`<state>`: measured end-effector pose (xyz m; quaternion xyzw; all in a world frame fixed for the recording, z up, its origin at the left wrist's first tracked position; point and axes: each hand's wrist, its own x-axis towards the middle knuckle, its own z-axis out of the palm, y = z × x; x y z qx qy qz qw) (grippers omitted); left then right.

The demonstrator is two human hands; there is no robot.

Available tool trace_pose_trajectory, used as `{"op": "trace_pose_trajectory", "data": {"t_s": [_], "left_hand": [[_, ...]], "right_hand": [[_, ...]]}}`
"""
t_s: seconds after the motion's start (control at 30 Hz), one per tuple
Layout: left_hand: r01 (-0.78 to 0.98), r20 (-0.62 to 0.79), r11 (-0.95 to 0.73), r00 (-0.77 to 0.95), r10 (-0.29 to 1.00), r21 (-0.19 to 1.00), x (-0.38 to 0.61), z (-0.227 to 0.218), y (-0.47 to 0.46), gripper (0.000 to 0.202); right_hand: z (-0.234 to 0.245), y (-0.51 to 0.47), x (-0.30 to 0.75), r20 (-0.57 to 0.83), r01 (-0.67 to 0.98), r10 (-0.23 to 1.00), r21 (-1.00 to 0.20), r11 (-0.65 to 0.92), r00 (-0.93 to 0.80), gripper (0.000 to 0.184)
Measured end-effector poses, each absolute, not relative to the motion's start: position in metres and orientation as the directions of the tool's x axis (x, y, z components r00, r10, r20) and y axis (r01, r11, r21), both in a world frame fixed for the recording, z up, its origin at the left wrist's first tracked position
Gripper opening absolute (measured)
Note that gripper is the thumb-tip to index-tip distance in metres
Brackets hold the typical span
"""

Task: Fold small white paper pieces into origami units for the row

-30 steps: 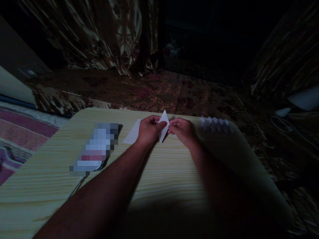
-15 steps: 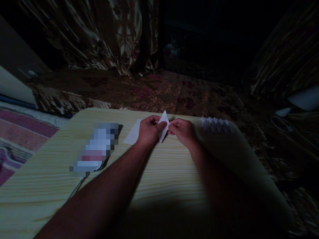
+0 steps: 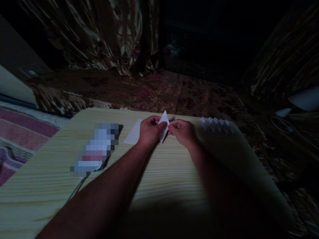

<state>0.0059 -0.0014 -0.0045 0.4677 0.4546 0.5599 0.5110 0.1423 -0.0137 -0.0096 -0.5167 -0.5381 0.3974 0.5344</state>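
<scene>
A small white piece of folded paper [image 3: 163, 132], pointed at top and bottom, is held up between my hands near the far side of the table. My left hand [image 3: 150, 130] is closed on it, thumb pressed flat across its face. At its right edge, the fingertips of my right hand [image 3: 183, 131] pinch together on the paper. Flat white paper [image 3: 132, 133] lies on the tabletop just left of my left hand, partly hidden behind it. Several small folded paper pieces [image 3: 218, 125] stand in rows to the right of my right hand.
A blurred-out device [image 3: 96, 149] with a cable [image 3: 74, 191] lies on the left of the pale wooden table [image 3: 169, 179]. Behind the table is a surface covered in patterned cloth [image 3: 149, 88]. A striped bedspread [image 3: 22, 129] is at the left; a white lamp-like object [image 3: 305, 99] stands at right.
Almost nothing differs. Both hands keep their hold on the folded paper, and the whole view has shifted very slightly.
</scene>
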Motion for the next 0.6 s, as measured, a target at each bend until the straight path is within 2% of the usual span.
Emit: {"op": "trace_pose_trajectory", "data": {"t_s": [0.6], "left_hand": [[-0.046, 0.089, -0.093, -0.076, 0.993, 0.995, 0.0068, -0.0035, -0.0033, 0.025]], "right_hand": [[-0.0127, -0.0145, 0.1411, 0.209, 0.216, 0.968, -0.960, 0.176, 0.139, 0.012]]}}
